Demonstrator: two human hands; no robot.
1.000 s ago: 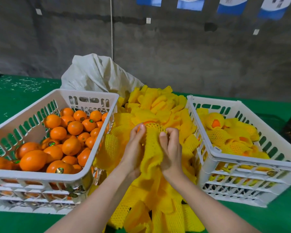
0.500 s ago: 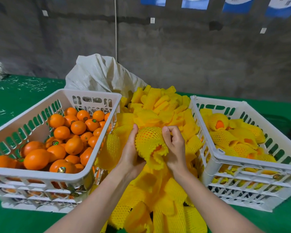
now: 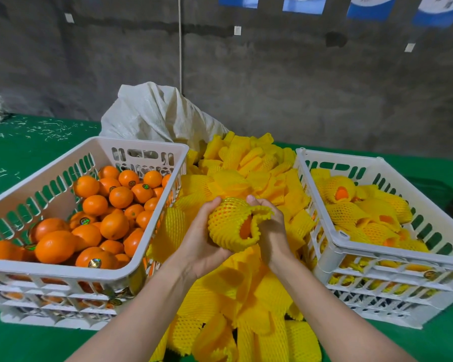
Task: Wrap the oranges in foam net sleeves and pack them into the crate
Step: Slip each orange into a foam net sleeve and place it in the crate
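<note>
An orange in a yellow foam net sleeve sits between my two hands above the sleeve pile, its open end facing me with orange peel showing. My left hand cups it from the left and below. My right hand grips its right side and the sleeve's loose edge. A white crate on the left holds several bare oranges. A second white crate on the right holds several sleeved oranges.
A heap of loose yellow foam sleeves fills the gap between the crates and runs toward me. A white woven sack stands behind it. The table is covered in green cloth. A grey concrete wall rises behind.
The sleeve has been pulled down over the orange and now covers most of it. Both hands turned the wrapped orange so its open end faces me, and dropped slightly.
</note>
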